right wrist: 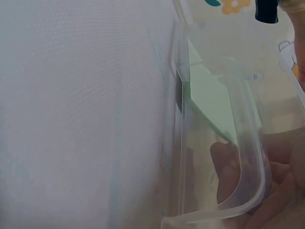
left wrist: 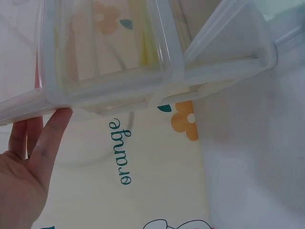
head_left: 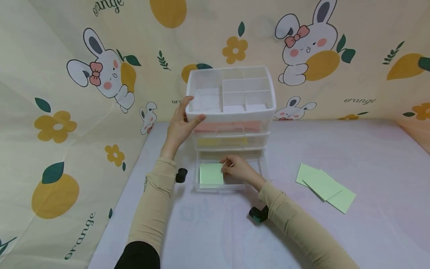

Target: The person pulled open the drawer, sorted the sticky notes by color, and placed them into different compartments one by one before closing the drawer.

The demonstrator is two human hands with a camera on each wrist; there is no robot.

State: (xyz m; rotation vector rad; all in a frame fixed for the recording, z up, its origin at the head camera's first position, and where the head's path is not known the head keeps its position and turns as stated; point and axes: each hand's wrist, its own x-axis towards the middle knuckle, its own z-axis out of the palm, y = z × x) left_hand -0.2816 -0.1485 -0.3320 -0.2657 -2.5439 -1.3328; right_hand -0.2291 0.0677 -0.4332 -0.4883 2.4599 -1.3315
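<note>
A white, clear-fronted drawer unit (head_left: 231, 116) stands at the middle of the table, its bottom drawer (head_left: 231, 188) pulled out. At the unit's upper left corner, my left hand (head_left: 179, 129) grips the rim, thumb on the front and fingers along the side; the left wrist view shows this hand (left wrist: 28, 167) under the rim. A stack of light green paper squares (head_left: 211, 174) lies in the drawer's left part. My right hand (head_left: 240, 170) reaches into the drawer, curled fingers pinching the stack's right edge. In the right wrist view, clear plastic partly covers the fingers (right wrist: 228, 164) beside the green paper (right wrist: 212, 100).
Several loose light green paper pieces (head_left: 326, 186) overlap on the table to the right. Pink paper (head_left: 228, 126) and yellow paper (head_left: 221, 142) show through the upper drawers. The unit's divided top tray (head_left: 206, 99) is open. A patterned cloth (head_left: 201, 45) hangs behind.
</note>
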